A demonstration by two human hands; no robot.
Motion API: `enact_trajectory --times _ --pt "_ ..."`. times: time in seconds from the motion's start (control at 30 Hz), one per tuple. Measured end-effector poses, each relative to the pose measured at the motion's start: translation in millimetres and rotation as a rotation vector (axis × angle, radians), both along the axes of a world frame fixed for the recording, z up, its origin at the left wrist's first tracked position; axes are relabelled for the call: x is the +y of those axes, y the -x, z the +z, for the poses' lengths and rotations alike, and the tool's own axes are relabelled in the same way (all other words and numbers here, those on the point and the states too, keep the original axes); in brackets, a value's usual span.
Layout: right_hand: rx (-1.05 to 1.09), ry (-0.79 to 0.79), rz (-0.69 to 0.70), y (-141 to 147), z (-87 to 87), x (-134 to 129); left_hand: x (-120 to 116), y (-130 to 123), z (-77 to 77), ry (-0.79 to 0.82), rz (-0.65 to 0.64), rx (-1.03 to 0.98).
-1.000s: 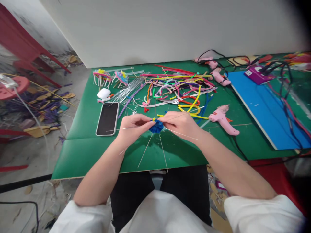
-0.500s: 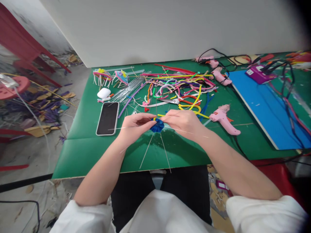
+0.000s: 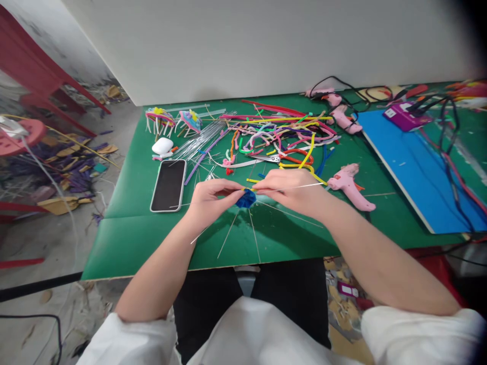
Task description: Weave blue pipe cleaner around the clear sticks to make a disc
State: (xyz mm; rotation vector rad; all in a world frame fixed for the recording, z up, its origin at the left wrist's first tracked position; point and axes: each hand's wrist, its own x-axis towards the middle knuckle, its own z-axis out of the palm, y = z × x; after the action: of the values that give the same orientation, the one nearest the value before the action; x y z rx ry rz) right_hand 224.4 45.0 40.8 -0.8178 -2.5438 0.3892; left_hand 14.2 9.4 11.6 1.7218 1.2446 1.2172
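Between my hands is a small round blue pipe-cleaner piece [image 3: 245, 198] with thin wires [image 3: 228, 235] radiating from it like spokes. A bit of yellow shows at its upper edge. My left hand [image 3: 213, 198] pinches the piece from the left with thumb and fingertips. From the right, my right hand [image 3: 292, 190] has its fingers pressed together at the yellow bit along the top edge; one wire passes across those fingers. Just beyond the hands lie scissors [image 3: 297, 156] with orange handles and yellow pipe cleaners. A pink glue gun [image 3: 352, 187] rests right of my right hand.
A phone [image 3: 168, 186] and a white case [image 3: 163, 146] lie at left. Behind are a bundle of wires [image 3: 200, 139], a pile of coloured pipe cleaners [image 3: 281, 129] and two small colourful umbrella-like pieces [image 3: 190, 120]. A blue board [image 3: 414, 177] and purple power block [image 3: 407, 116] are at right.
The blue piece and its spokes have turned slightly. My right hand has shifted a little, and a wire now lies across its fingers. The yellow bit shows farther right along the edge.
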Motion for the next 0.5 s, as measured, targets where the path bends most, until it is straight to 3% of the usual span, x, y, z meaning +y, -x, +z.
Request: enact_trajectory --times 0.3,0.4,0.5 --pt "-0.374 0.222 0.134 -6.9 67.6 28.4 0.1 -3.0 -5.4 -0.001 -0.049 0.003" --pt "-0.441 0.284 0.152 -3.6 75.9 37.2 0.3 -3.9 -7.6 0.008 -0.064 -0.01" --pt "-0.428 0.31 0.124 -4.2 69.8 43.4 0.4 -4.7 -9.0 0.066 -0.049 -0.052"
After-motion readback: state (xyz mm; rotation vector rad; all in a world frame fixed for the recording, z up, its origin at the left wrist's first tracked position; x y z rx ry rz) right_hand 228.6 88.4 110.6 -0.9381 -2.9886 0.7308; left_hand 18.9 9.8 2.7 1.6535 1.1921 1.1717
